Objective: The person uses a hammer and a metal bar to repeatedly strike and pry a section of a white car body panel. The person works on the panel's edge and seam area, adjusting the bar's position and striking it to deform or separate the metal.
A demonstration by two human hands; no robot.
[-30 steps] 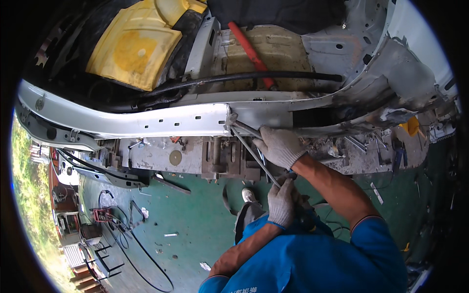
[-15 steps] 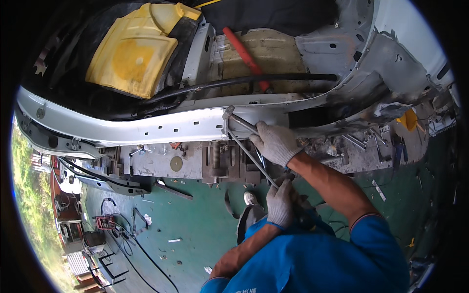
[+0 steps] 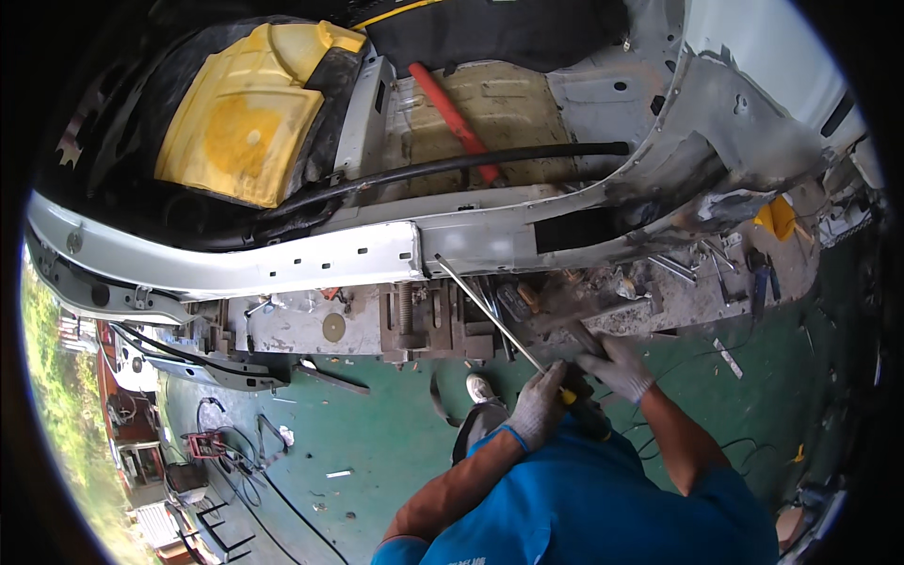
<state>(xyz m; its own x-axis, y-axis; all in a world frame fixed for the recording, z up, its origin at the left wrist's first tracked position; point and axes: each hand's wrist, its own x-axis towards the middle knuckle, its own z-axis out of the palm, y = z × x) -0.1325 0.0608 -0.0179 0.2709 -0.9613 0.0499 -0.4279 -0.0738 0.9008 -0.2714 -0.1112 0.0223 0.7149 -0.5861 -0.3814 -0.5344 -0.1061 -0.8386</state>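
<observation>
My left hand point(image 3: 534, 411), in a white knit glove, is closed round a long screwdriver point(image 3: 490, 312) near its yellow and dark handle. The thin shaft slants up and left, its tip at the lower edge of the grey car sill point(image 3: 485, 238), just right of where the white sill panel point(image 3: 320, 258) ends. My right hand point(image 3: 619, 369), also gloved, grips a hammer point(image 3: 586, 339) beside the screwdriver's handle end, away from the sill. The hammer is blurred and partly covered by the glove.
Below the sill runs a metal bench point(image 3: 363, 325) with a heavy clamp point(image 3: 407, 315) and scattered tools. Inside the car body lie a red tube point(image 3: 452, 118), a black bar point(image 3: 490, 161) and yellow foam point(image 3: 240, 122). Cables point(image 3: 273, 485) trail over the green floor.
My right hand has drawn the hammer back from the white panel's end, down and right toward my body. The screwdriver stays in my left hand. The view has shifted slightly.
</observation>
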